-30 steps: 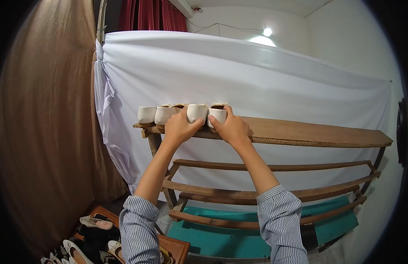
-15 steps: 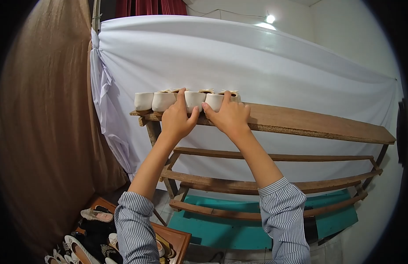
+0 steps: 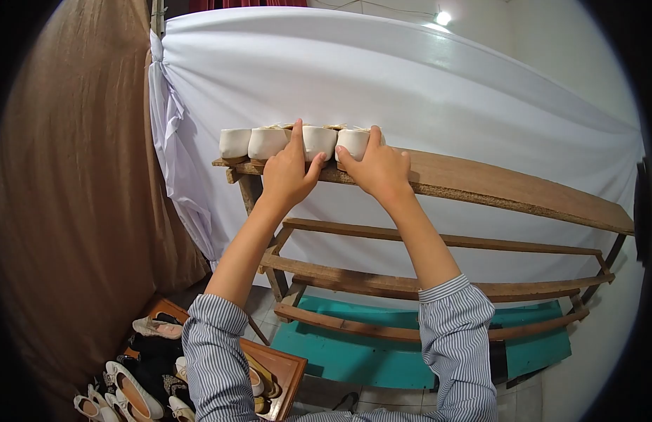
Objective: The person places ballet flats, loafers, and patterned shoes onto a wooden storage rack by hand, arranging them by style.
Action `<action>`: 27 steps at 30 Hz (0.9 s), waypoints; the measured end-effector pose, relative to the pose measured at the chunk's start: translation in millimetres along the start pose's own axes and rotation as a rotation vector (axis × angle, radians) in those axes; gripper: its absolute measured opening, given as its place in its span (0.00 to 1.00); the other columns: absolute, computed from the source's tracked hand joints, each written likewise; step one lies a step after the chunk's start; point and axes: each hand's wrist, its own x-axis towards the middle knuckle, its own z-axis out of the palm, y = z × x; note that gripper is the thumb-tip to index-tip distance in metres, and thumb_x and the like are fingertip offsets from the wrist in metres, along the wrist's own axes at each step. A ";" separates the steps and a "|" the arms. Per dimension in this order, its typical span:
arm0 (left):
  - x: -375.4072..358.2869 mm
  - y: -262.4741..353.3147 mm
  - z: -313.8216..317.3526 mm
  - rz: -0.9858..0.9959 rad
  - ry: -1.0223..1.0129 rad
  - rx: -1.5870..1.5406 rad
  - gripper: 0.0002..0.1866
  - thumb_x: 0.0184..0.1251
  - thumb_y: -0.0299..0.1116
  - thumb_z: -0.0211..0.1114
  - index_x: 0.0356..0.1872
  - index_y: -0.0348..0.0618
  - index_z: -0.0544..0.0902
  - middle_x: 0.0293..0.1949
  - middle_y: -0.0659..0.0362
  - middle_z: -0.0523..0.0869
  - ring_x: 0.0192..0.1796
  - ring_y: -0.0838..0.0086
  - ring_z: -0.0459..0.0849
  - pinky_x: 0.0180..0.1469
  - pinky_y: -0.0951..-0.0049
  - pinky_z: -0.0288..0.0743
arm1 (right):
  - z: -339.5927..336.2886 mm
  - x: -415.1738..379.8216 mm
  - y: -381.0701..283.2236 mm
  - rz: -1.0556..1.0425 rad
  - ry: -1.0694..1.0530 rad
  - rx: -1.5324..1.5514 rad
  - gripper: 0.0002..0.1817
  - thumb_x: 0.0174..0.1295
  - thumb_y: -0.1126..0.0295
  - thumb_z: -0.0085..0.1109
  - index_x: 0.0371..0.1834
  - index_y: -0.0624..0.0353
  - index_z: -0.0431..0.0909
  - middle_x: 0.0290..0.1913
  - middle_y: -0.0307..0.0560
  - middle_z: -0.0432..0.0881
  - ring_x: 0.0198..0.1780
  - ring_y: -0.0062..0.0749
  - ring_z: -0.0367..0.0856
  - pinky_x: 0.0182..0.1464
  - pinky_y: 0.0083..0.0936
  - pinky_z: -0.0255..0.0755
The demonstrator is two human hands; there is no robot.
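Head view.

Item: four white shoes, side by side near the left end of a wooden plank (image 3: 509, 186), atop a slatted rack. Rounded ends face the person; long axes appear to run away, across the plank's length.

Item: fourth shoe (image 3: 351, 141), rightmost. Lies just ahead and left of the right hand (image 3: 382, 172), the nearer hand, which grips it, thumb at its left side, index finger at its right.

Item: third shoe (image 3: 319, 143), just beside the fourth. Lies ahead and right of the left hand (image 3: 287, 176); index finger raised at its left, thumb low at its right. Hand part-curled around it; cannot tell whether it squeezes.

Item: second shoe (image 3: 267, 143), ahead and left of the left hand; first shoe (image 3: 234, 143) beyond, at the row's left end.

Surroundings: white cloth (image 3: 410, 84) behind; lower left, a wooden counter (image 3: 294, 369) bearing assorted shoes (image 3: 132, 390).
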 end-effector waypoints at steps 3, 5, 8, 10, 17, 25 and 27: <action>-1.7 5.1 0.0 -0.029 -0.023 0.016 0.38 0.60 0.45 0.59 0.65 0.28 0.56 0.31 0.47 0.82 0.31 0.57 0.82 0.33 0.61 0.73 | -5.2 -1.7 -3.4 0.031 -0.065 0.005 0.45 0.55 0.39 0.48 0.63 0.70 0.57 0.44 0.60 0.81 0.45 0.48 0.81 0.54 0.43 0.62; -3.8 4.8 3.5 -0.010 0.016 0.021 0.38 0.60 0.46 0.58 0.65 0.29 0.57 0.38 0.45 0.81 0.38 0.56 0.80 0.38 0.59 0.72 | -6.0 -5.1 -5.6 0.053 -0.049 -0.006 0.46 0.55 0.38 0.47 0.65 0.69 0.55 0.46 0.61 0.79 0.49 0.50 0.79 0.54 0.42 0.61; -8.3 6.0 6.2 0.042 0.111 0.122 0.37 0.61 0.46 0.57 0.66 0.34 0.57 0.54 0.41 0.73 0.55 0.53 0.72 0.50 0.56 0.67 | -0.8 -11.8 -9.5 0.028 0.062 -0.145 0.45 0.56 0.40 0.48 0.67 0.65 0.53 0.54 0.64 0.73 0.57 0.53 0.72 0.55 0.44 0.60; -13.9 8.6 3.3 0.069 0.160 0.219 0.36 0.62 0.47 0.56 0.67 0.38 0.57 0.61 0.40 0.66 0.63 0.51 0.65 0.58 0.54 0.62 | 14.7 -14.1 -5.9 -0.097 0.254 -0.148 0.43 0.55 0.42 0.50 0.67 0.62 0.56 0.58 0.64 0.68 0.60 0.52 0.67 0.57 0.45 0.59; -48.8 17.2 -50.9 0.149 0.027 0.390 0.34 0.57 0.41 0.54 0.67 0.51 0.60 0.69 0.48 0.56 0.71 0.55 0.54 0.63 0.47 0.51 | 27.0 -50.7 -45.5 -0.579 0.469 0.097 0.30 0.54 0.59 0.51 0.63 0.55 0.64 0.66 0.56 0.62 0.68 0.49 0.57 0.65 0.51 0.50; -186.5 -16.9 -162.8 0.014 -0.082 0.691 0.34 0.55 0.44 0.52 0.66 0.45 0.62 0.70 0.48 0.53 0.73 0.58 0.47 0.66 0.44 0.39 | 73.3 -163.2 -164.1 -0.789 0.284 0.509 0.28 0.50 0.68 0.48 0.60 0.55 0.67 0.65 0.54 0.64 0.68 0.46 0.59 0.65 0.52 0.51; -238.6 -27.0 -200.4 -0.072 -0.129 0.777 0.35 0.55 0.45 0.52 0.66 0.45 0.61 0.70 0.47 0.53 0.73 0.57 0.46 0.67 0.45 0.36 | 92.7 -205.1 -203.9 -0.843 0.229 0.620 0.28 0.50 0.67 0.49 0.59 0.54 0.68 0.66 0.54 0.63 0.68 0.46 0.58 0.65 0.51 0.50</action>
